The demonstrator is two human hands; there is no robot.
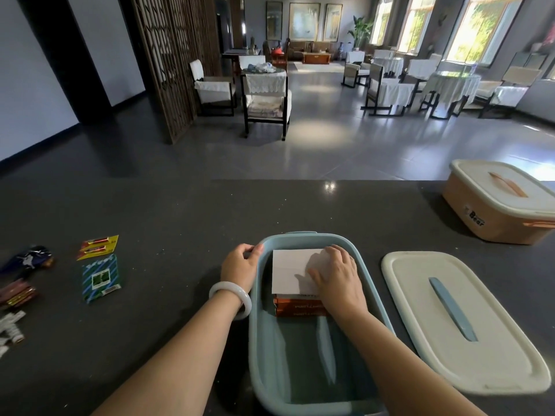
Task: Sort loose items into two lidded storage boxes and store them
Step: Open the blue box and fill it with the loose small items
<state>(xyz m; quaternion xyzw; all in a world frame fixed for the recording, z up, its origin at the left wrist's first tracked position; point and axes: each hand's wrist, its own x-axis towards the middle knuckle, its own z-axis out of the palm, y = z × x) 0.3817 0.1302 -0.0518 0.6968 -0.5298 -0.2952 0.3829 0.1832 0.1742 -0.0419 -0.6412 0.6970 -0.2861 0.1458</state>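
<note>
Left hand (240, 264): gripping the far left rim of the blue box (254, 331).
Right hand (336, 280): fingers flat on a white card (291, 270), grasping nothing.
White card: inside the box, atop orange cartons (298, 307).
Lid (435, 340): off, lying just right of the box.
Orange box (492, 217): lidded, far right.
Loose packets (100, 277): well left on the counter (180, 220).

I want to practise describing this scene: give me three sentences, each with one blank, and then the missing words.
The right hand presses a white box inside the storage box coloured ____.
The white bangle sits on the ____ wrist.
The removed lid lies on the counter, to the ____ of that storage box.
Missing words: blue; left; right.
</note>
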